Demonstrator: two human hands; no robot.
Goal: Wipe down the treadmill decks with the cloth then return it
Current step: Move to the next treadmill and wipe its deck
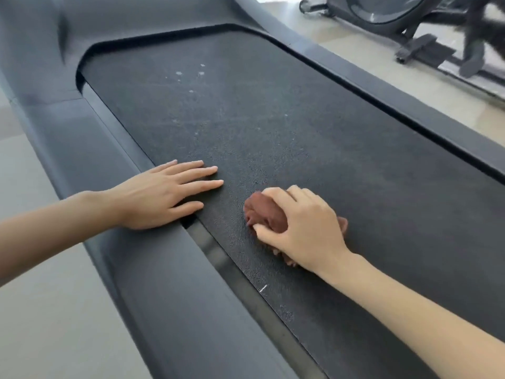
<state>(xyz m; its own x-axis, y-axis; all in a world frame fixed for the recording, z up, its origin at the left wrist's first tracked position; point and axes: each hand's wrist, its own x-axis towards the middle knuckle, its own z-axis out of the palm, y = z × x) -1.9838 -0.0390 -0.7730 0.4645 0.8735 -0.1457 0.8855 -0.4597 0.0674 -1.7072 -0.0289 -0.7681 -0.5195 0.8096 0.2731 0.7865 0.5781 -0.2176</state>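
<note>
The dark textured treadmill deck (pixel 273 119) runs diagonally across the view, with pale dusty specks near its far end. My right hand (pixel 303 228) presses a bunched reddish-brown cloth (pixel 263 210) onto the belt at the middle; most of the cloth is hidden under the palm. My left hand (pixel 166 192) lies flat with fingers spread, resting across the belt's left edge and the grey side rail (pixel 114 170). It holds nothing.
A grey side rail (pixel 410 105) borders the belt on the right. Another exercise machine (pixel 426 36) stands on the pale floor at the top right. Pale floor (pixel 41 324) lies to the left of the treadmill.
</note>
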